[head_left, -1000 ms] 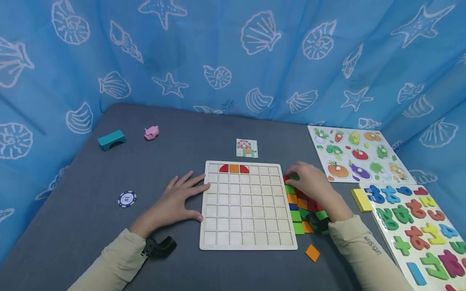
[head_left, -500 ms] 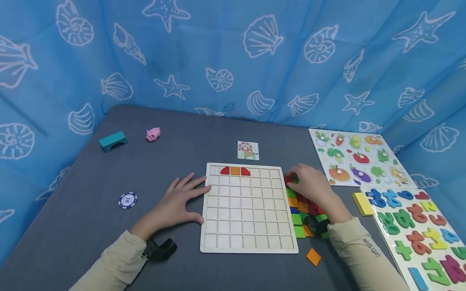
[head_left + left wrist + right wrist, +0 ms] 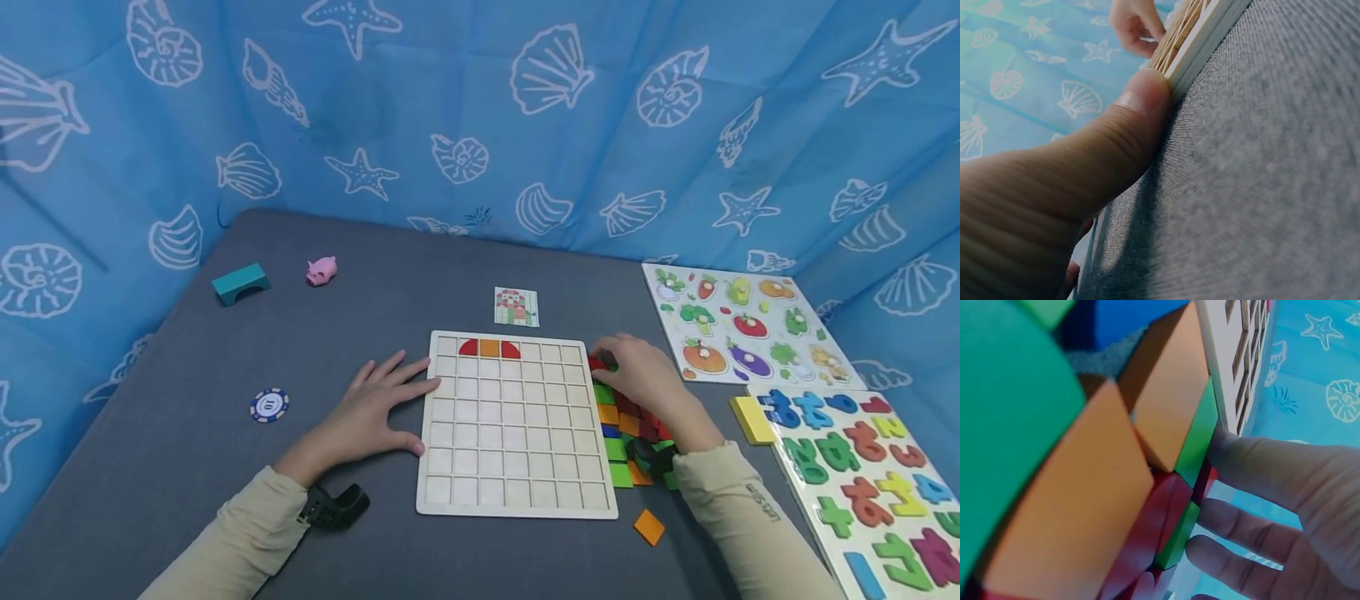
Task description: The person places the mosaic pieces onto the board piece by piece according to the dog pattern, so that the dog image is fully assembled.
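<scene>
My left hand lies with fingers spread at the left edge of a white gridded board. In the left wrist view its thumb touches the board's side. Two red quarter-round tiles flank an orange square tile in the board's top row. Beyond the right edge, my right hand bends over the far end of a pile of coloured tiles. Thumb and fingers pinch at a red tile, mostly hidden, beside green tiles in the right wrist view.
A small picture card lies behind the board. A loose orange tile is at front right. Farther right are a vegetable board, a letter board and a yellow block. Left are a poker chip, pink pig and teal block.
The head view shifts slightly. Both hands stay where they were, the left at the board's edge and the right at the far end of the pile; the tiles on the board are unchanged.
</scene>
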Demonstrator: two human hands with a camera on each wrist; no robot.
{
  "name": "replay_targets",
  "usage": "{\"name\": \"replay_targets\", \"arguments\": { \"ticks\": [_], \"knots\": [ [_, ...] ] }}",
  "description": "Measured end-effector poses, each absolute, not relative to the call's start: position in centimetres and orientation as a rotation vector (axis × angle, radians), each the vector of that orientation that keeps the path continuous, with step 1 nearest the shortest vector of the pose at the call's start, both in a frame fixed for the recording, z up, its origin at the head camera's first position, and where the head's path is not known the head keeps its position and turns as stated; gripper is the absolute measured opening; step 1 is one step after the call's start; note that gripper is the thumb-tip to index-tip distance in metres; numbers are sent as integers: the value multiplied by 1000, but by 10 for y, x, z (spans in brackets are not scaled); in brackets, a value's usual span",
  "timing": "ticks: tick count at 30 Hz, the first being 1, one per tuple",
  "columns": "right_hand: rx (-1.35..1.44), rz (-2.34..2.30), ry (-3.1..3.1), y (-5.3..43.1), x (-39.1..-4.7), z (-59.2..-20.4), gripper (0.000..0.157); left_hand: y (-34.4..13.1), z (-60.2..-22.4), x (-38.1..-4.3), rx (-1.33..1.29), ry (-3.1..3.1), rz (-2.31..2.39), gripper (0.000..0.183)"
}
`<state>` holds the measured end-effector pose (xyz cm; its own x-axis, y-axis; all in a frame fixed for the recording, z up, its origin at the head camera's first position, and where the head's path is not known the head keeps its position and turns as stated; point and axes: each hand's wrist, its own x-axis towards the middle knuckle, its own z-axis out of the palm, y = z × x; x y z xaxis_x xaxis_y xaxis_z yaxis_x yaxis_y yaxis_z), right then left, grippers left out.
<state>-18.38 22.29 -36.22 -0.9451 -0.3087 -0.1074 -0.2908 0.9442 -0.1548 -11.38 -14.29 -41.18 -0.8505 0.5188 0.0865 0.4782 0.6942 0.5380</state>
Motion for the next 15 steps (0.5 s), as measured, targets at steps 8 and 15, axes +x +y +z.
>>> {"name": "replay_targets", "arguments": {
  "ticks": [8, 15],
  "knots": [
    [-432, -248, 2951, 223, -187, -363, 29, -144, -412, -113, 819, 2816, 870, 85],
    [-389, -272, 2967, 226, -189, -360, 22, -143, -411, -114, 822, 2811, 878, 85]
  ]
}}
